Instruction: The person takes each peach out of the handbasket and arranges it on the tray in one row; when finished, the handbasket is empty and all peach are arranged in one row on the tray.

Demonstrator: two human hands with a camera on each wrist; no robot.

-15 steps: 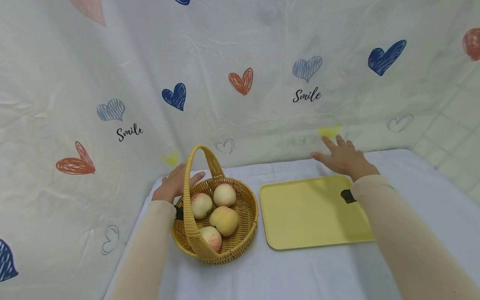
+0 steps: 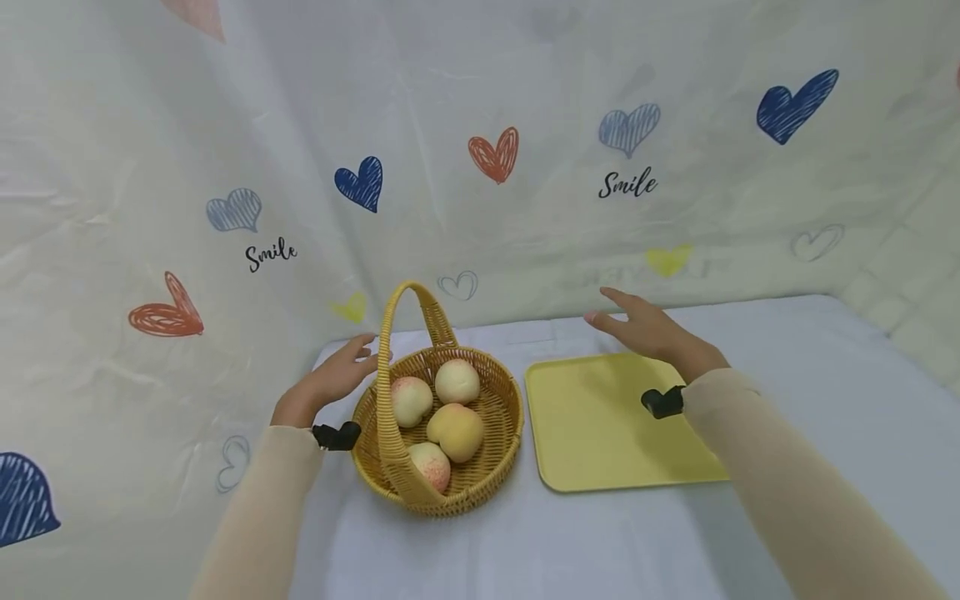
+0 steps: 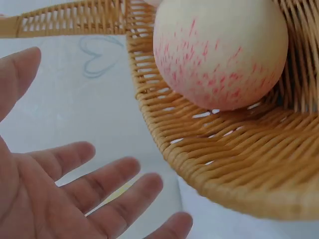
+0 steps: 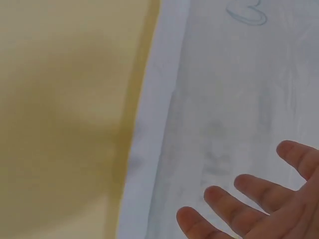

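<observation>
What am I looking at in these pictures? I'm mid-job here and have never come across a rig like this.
There is no robot: these are a person's two bare hands. The head picture comes from a camera worn on the head, looking forward and down. The other two come from cameras on the wrists, each looking at that hand's work.

On the pale cloth-covered table are a wicker basket with an upright handle and, beside it, a yellow tray. Four peaches lie in the basket; no items show on the visible part of the tray. A heart-patterned backdrop hangs behind.

Neither hand holds anything. The left hand is beside the basket, the right hand above the tray's far side, fingers spread.
</observation>
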